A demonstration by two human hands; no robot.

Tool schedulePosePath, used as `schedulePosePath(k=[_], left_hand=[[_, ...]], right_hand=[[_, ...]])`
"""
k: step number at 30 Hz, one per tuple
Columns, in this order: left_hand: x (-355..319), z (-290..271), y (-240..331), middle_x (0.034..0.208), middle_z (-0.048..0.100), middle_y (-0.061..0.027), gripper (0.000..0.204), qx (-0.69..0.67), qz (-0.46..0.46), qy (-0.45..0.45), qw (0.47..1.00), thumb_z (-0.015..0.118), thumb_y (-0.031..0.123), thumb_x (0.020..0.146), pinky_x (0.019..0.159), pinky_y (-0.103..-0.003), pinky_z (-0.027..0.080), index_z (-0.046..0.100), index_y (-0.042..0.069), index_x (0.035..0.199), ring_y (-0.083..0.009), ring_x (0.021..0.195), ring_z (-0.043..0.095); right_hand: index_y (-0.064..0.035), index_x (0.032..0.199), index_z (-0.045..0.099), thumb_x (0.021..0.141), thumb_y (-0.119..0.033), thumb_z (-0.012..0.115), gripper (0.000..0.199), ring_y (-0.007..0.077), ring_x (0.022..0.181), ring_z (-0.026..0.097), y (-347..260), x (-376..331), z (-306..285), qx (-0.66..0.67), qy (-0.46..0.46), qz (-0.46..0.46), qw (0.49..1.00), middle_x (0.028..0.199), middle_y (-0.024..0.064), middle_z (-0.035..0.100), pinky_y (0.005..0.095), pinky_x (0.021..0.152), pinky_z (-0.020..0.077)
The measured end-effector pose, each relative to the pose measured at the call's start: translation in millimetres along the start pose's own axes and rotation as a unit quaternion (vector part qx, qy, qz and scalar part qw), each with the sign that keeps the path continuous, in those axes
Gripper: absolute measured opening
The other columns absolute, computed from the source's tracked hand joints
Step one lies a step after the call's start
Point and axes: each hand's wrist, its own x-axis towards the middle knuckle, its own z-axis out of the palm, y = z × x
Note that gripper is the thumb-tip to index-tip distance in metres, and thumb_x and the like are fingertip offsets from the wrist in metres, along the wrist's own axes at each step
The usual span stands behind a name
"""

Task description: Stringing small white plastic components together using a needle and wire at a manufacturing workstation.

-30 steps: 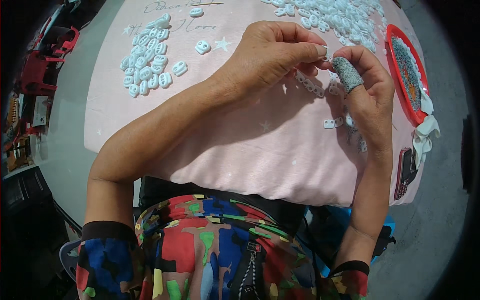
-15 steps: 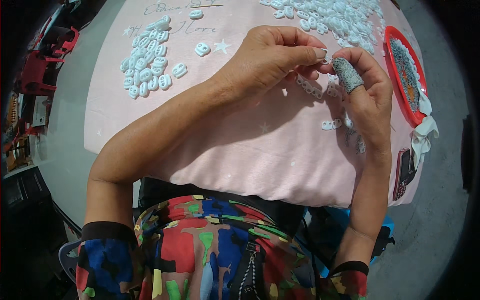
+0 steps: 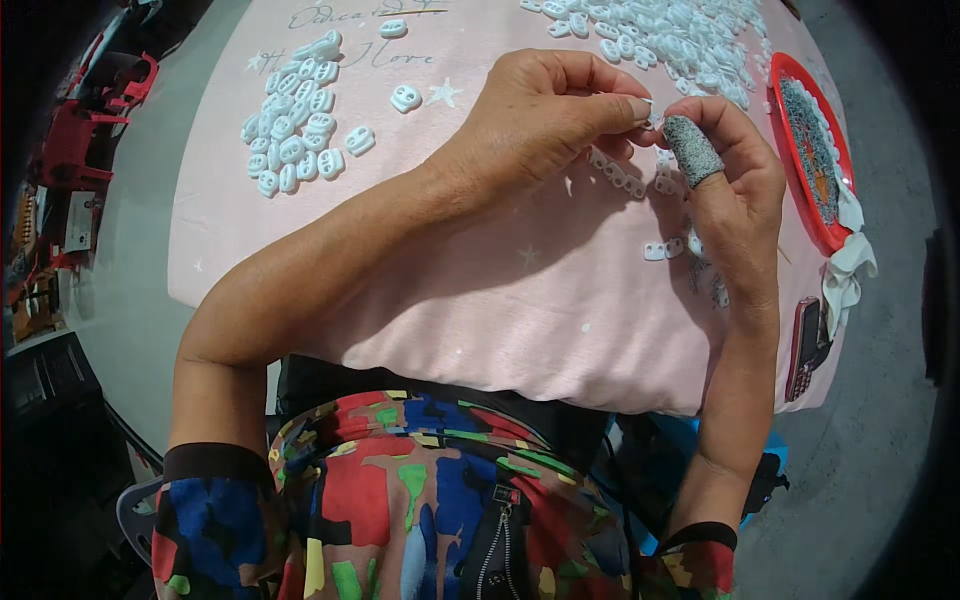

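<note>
Currently I read a small white clip [image 3: 655,118] pinched between the two hands, above the right centre of the counter [image 3: 480,290]. The left hand [image 3: 545,115] has its thumb and forefinger pressed together on the clip. The right hand [image 3: 735,195] meets it from the other side, thumb tip wearing a grey cot [image 3: 692,150], fingers curled and closed on the same piece.

Change against the views of one second and half a second ago: almost none. Both hands hold the same place and the same pinch; only the fingertips have shifted slightly. I judge that the piece in hand is not yet finished and that no clip has been added to either pile in that interval.

Counts, working outward:
- Clips in the pinch: one visible; a second part may be hidden by the fingers, I cannot tell.
- Loose clips [image 3: 662,248] just below the hands: two side by side, with a few more scattered near the right hand.
- Left pile [image 3: 292,140]: roughly twenty clips, plus two lying apart beside it.
- Far pile [image 3: 665,35]: too many and too overlapped to count.
- Red tray [image 3: 792,150]: one, at the right edge.
- White cloth [image 3: 850,270]: one, below the tray.
- Phone [image 3: 805,345]: one, at the counter's right edge.
</note>
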Motion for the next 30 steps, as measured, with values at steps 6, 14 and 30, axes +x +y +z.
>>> schedulePosePath(k=[6, 14, 30], left_hand=[[-1.9, 0.5, 1.7, 0.09, 0.071, -0.0051, 0.02, -0.002, -0.007, 0.008, 1.0, 0.068, 0.018, 0.09, 0.059, -0.015, 0.042, 0.067, 0.004, 0.104, -0.0042, 0.073, 0.059], [-2.7, 1.2, 3.5, 0.091, 0.071, -0.0047, 0.022, 0.028, -0.007, 0.01, 1.0, 0.068, 0.021, 0.09, 0.062, -0.015, 0.043, 0.067, 0.004, 0.104, -0.0048, 0.075, 0.06], [-2.4, -2.1, 4.5, 0.091, 0.071, -0.0023, 0.022, 0.024, -0.051, -0.031, 0.998, 0.066, 0.022, 0.092, 0.065, -0.016, 0.043, 0.067, 0.005, 0.106, -0.0048, 0.079, 0.062]], right_hand=[[0.0002, 0.101, 0.064, 0.093, -0.004, 0.06, 0.01, 0.0036, 0.078, 0.057, -0.8, 0.0, 1.6, 0.004, 0.0, 0.0, 1.0, 0.087, -0.0006, 0.065, 0.018, 0.066, 0.0461], [-0.0002, 0.102, 0.064, 0.092, -0.002, 0.059, 0.011, 0.0036, 0.076, 0.056, -3.1, -1.4, 3.9, 0.009, 0.005, 0.0, 1.0, 0.087, -0.0004, 0.065, 0.0185, 0.066, 0.0458], [0.0015, 0.102, 0.065, 0.088, 0.003, 0.054, 0.018, 0.0056, 0.08, 0.06, -10.4, -1.2, 4.7, 0.065, -0.01, 0.105, 0.992, 0.087, 0.0024, 0.067, 0.0191, 0.07, 0.0481]])
